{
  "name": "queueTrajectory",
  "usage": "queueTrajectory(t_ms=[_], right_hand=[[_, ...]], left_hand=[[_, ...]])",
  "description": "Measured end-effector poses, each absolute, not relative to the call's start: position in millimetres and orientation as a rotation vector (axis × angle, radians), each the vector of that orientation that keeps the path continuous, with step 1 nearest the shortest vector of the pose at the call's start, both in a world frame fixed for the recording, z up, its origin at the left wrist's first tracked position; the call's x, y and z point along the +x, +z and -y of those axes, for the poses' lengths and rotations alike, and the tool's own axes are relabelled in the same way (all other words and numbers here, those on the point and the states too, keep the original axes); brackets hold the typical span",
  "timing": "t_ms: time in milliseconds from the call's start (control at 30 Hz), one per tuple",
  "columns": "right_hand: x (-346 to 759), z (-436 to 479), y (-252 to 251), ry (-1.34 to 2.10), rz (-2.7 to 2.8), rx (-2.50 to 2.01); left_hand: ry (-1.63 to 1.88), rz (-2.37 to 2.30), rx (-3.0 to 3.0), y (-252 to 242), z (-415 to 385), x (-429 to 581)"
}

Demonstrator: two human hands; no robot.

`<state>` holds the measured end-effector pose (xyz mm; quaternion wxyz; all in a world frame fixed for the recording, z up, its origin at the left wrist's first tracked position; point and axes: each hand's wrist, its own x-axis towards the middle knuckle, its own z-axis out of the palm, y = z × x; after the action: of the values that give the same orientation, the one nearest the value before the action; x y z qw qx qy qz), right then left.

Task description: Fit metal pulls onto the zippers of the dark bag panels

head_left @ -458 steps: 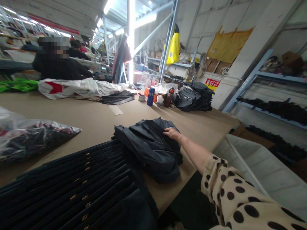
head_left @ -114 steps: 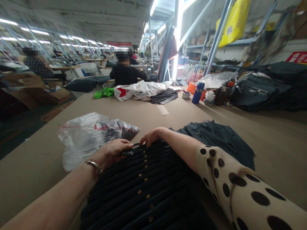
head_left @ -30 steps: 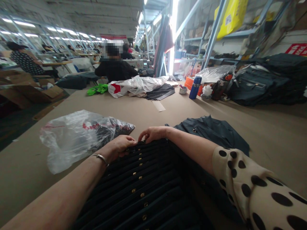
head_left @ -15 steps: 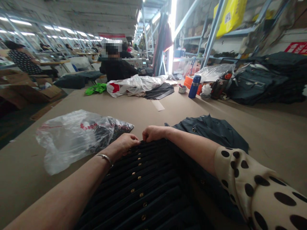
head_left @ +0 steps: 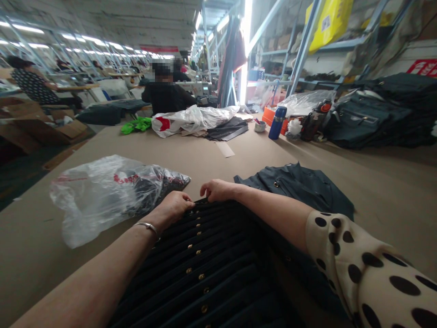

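Overlapping layers of dark navy fabric lie in front of me, with gold-coloured eyelets running down them in a rough line. At the far edge of the layers, my left hand is closed, thumb and fingers pinching the fabric edge. Just right of it, my right hand bends over the same edge, its fingers curled down onto the cloth; the fingertips are partly hidden. To the left of my left hand lies a clear plastic bag with red print and dark small items inside. Beyond my right forearm rests a crumpled dark garment piece with an eyelet.
Across the far side of the table are a white plastic bag, a green bag, a small cup and a blue flask. Dark garments are piled at the right. A person sits beyond.
My left hand has shifted slightly left along the fabric edge. The fingers of my right hand have loosened and spread a little. The fabric layers stay in place.
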<state>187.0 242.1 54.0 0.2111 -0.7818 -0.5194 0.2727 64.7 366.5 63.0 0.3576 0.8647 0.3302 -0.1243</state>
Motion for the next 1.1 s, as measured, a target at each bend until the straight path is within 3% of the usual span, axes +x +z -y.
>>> queueTrajectory(t_ms=[367, 733, 1100], right_hand=[[199.9, -239.0, 43.7, 1.075, 1.379, -1.885], [199.7, -246.8, 43.6, 0.935, 1.448, -2.026], [210.8, -255.8, 39.9, 1.266, 1.435, -1.889]], left_hand=[[-0.325, -0.768, 2.134, 67.6, -367.1, 59.9], [-0.283, -0.692, 2.286, 62.2, -364.7, 69.3], [-0.328, -0.668, 2.292, 57.5, -371.2, 73.7]])
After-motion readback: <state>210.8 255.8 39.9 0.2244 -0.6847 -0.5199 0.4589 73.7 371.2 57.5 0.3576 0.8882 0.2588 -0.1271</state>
